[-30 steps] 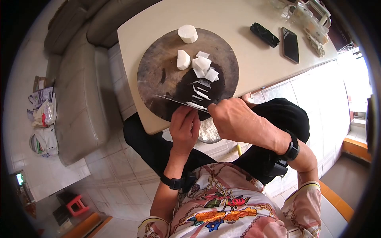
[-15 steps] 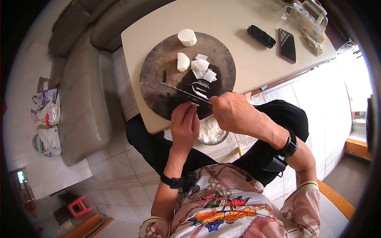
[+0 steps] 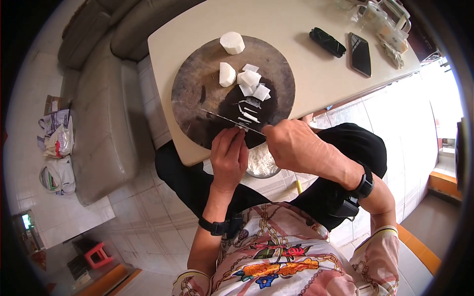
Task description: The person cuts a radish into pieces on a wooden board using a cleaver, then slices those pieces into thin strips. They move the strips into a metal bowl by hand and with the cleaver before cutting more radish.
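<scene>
My right hand [image 3: 301, 150] is closed round the handle of a knife [image 3: 222, 118], whose thin blade slants across the near part of a round wooden chopping board [image 3: 190, 89]. Close by the blade, the bunched fingertips of my left hand [image 3: 228, 158] press a small stack of white radish slices, mostly hidden, onto the board. Cut radish strips [image 3: 250, 117] lie just beyond the knife. Farther up are a loose pile of thin slices [image 3: 249, 79], a half-round chunk [image 3: 226, 75] and a thick peeled chunk [image 3: 232, 43].
Below the board's near edge, a bowl [image 3: 264, 176] holds white shreds [image 3: 261, 160]. The board rests on a cream table [image 3: 170, 44]. A dark case [image 3: 327, 42], a phone [image 3: 360, 54] and a clear jug [image 3: 371, 18] are at the right. A grey sofa [image 3: 106, 133] stands left.
More white strips now lie beyond the blade. The knife has shifted slightly toward me along the slices, while my left hand stays nearly in place.
</scene>
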Motion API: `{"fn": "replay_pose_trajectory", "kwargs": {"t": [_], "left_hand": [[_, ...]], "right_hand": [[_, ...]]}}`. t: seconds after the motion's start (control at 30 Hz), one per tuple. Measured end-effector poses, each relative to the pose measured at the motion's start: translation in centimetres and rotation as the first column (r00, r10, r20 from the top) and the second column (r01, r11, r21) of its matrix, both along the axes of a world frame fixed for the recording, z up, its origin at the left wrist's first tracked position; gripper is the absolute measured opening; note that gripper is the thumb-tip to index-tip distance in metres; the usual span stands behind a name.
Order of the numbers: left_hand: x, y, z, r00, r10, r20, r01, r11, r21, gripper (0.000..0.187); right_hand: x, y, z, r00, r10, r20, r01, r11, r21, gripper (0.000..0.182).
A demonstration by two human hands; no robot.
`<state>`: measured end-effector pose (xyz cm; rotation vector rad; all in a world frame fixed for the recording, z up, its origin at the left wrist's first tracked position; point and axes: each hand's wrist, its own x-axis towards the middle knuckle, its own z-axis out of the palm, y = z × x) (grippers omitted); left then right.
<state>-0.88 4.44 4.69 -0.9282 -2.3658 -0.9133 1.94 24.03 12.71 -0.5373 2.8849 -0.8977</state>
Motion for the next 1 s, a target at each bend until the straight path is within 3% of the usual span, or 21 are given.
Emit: {"fn": "replay_pose_trajectory", "kwargs": {"t": [0.23, 0.3, 0.5, 0.63, 1.0], "left_hand": [[-0.1, 0.2, 0.7, 1.000, -0.018, 0.009, 0.018, 1.000, -0.004, 0.025], [0.0, 0.2, 0.7, 1.000, -0.017, 0.014, 0.018, 1.000, -0.007, 0.025], [0.2, 0.1, 0.2, 0.999, 0.002, 0.037, -0.002, 1.000, -0.002, 0.027], [0.1, 0.2, 0.2, 1.000, 0.001, 0.005, -0.001, 1.000, 0.021, 0.024], [0.1, 0.0, -0.1, 0.999, 0.002, 0.034, -0.003, 1.000, 0.009, 0.029]], "right_hand": [[-0.8, 0.5, -0.5, 0.998, 0.012, 0.063, -0.009, 0.998, -0.058, 0.007], [-1.1, 0.0, -1.1, 1.000, 0.012, 0.007, -0.012, 0.995, -0.100, 0.008], [-1.5, -1.7, -0.7, 0.995, -0.053, -0.084, 0.047, 0.996, -0.082, 0.008], [-1.5, -0.7, -0.9, 0.999, -0.051, -0.006, 0.050, 0.998, -0.042, 0.008], [0.5, -0.4, 0.3, 0.997, 0.003, -0.083, -0.004, 1.000, -0.014, 0.007]]}}
